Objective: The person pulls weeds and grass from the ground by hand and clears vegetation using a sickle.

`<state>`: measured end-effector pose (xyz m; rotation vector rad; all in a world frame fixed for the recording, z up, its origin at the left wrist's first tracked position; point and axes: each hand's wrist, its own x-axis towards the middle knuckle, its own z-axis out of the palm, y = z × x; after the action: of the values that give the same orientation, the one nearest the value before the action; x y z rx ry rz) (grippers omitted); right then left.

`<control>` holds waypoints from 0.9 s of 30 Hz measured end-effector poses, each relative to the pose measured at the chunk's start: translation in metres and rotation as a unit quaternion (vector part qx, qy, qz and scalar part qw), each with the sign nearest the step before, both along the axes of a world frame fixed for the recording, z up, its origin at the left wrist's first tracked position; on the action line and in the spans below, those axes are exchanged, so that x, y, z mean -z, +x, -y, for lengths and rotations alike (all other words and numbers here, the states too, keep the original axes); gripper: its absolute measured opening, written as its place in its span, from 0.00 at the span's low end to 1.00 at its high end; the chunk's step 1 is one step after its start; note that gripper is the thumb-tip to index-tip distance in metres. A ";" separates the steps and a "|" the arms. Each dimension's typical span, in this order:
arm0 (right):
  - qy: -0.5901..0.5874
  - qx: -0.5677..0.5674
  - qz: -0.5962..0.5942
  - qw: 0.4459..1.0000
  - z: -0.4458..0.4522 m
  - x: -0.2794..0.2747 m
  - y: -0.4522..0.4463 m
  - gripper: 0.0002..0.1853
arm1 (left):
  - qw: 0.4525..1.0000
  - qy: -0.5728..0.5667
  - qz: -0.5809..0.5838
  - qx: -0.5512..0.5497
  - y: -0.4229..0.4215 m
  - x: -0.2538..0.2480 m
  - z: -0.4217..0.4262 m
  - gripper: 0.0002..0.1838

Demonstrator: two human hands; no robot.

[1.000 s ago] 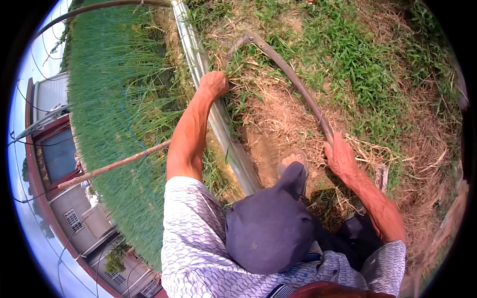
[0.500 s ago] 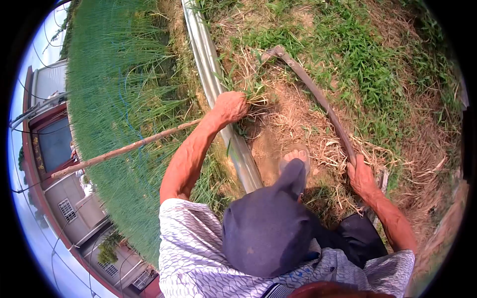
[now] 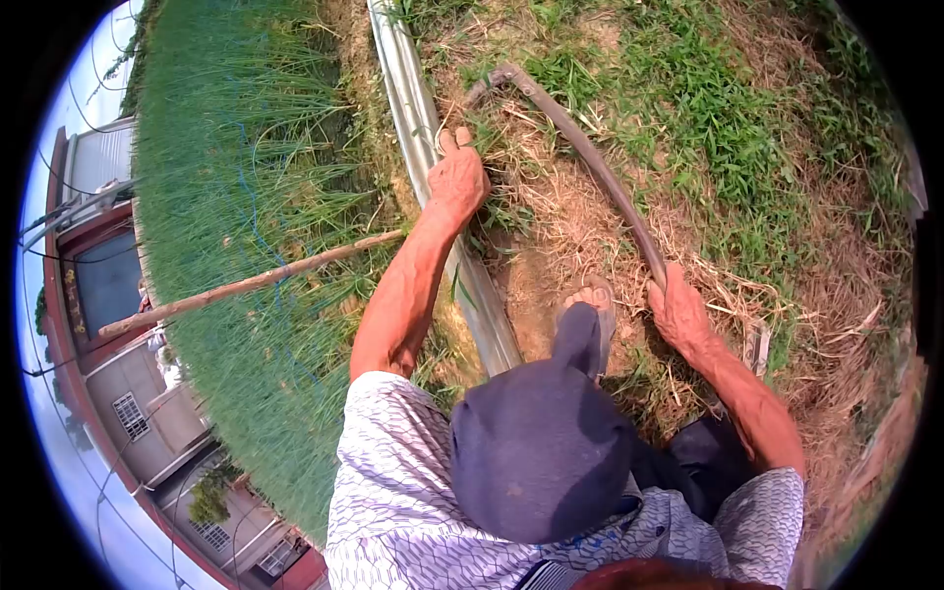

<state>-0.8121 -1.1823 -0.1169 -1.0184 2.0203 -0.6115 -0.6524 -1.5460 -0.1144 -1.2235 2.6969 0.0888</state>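
My right hand (image 3: 680, 313) is wrapped round the lower end of a long, bent wooden handle. It belongs to a sickle (image 3: 600, 162), whose head lies at the far end, low over the grass beside the pale rail; its blade is partly hidden in the weeds. My left hand (image 3: 458, 182) is over the rail (image 3: 408, 98), back upward. Two of its fingers stretch forward and apart, near the sickle's head and the weeds (image 3: 506, 202) along the rail. Its thumb side is hard to make out, and no clump shows in it.
My sandalled foot (image 3: 590, 295) is on bare soil among dry straw, below my bent knee (image 3: 541, 452) in dark cloth. Left of the rail grows a dense green bed (image 3: 226, 177), crossed by a wooden pole (image 3: 251, 285). Green weeds (image 3: 728, 157) cover ground to the right.
My left hand has moved forward, and the grass tuft seen in it before no longer shows. My right hand has shifted left and forward, carrying the sickle toward the rail.
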 end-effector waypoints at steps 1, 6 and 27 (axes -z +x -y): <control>0.023 -0.022 -0.023 0.999 0.002 0.001 0.003 0.12 | 1.000 0.001 0.002 0.001 0.006 0.009 0.007 0.21; 0.073 -0.061 -0.002 0.995 -0.042 0.006 -0.019 0.11 | 0.997 0.055 0.058 -0.006 0.008 0.015 0.026 0.14; 0.072 0.038 0.038 0.996 -0.097 -0.037 -0.055 0.15 | 0.926 0.306 0.093 0.203 0.014 -0.022 -0.133 0.09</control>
<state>-0.8668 -1.0855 -0.0802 -0.8237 2.0115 -0.5290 -0.6381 -1.4130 -0.0921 -0.4580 2.4037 0.6609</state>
